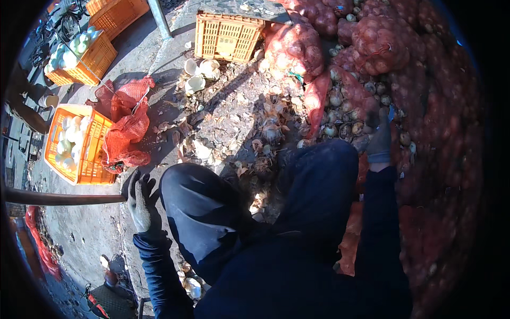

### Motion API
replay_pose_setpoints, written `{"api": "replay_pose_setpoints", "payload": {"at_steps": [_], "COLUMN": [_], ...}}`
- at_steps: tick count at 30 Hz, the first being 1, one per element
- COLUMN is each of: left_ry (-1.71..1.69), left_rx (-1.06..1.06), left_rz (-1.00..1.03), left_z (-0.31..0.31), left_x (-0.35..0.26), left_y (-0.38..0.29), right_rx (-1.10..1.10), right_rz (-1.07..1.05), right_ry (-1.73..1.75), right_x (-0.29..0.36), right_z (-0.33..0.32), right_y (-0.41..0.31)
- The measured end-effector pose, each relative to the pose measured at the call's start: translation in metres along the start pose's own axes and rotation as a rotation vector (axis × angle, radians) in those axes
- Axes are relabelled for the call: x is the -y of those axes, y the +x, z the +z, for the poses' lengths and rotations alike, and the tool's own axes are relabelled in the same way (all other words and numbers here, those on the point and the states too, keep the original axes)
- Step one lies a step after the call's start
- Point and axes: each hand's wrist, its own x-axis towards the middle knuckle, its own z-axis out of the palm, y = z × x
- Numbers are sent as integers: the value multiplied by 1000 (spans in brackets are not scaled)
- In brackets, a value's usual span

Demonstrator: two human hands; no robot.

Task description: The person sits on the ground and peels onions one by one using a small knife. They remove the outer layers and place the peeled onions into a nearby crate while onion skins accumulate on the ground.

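Observation:
My left hand (142,201), in a grey work glove, is beside my left knee, its fingers apart and nothing seen in them. The end of a dark pole (67,198) lies right by its fingertips; whether they touch is unclear. My right hand (376,135), also gloved, reaches out over loose onions (336,95) at the right, next to red mesh sacks; shadow and blur hide what its fingers do. A full red mesh sack of onions (295,50) stands ahead. An orange plastic crate (93,149) with peeled onions (71,135) sits at the left, a crumpled red mesh sack (129,119) against it.
An upturned orange crate (227,38) stands ahead under a dark board. Onion skins (235,111) litter the ground before my knees. Another orange crate of peeled onions (81,60) stands at the upper left, near a person's leg (26,99). Stacked onion sacks (438,119) fill the right side.

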Motion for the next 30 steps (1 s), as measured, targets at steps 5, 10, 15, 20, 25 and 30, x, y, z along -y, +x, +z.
{"api": "replay_pose_setpoints", "payload": {"at_steps": [5, 10, 15, 20, 25, 30], "left_ry": [384, 577, 629, 686, 797, 670], "left_rx": [261, 335, 335, 292, 356, 340], "left_rz": [362, 329, 113, 9, 35, 2], "left_z": [77, 132, 123, 122, 122, 128], "left_x": [-41, -49, -45, -50, -46, -42], "left_y": [28, 37, 42, 50, 59, 64], "right_rx": [61, 426, 839, 997, 859, 681], "right_rz": [61, -75, -123, -117, 233, 407], "right_ry": [-197, -734, -1494, -1877, -1522, -397], "right_x": [-23, -105, -234, -321, -317, -366], "right_z": [-50, 24, 91, 135, 146, 74], "right_y": [54, 73, 65, 62, 87, 87]}}
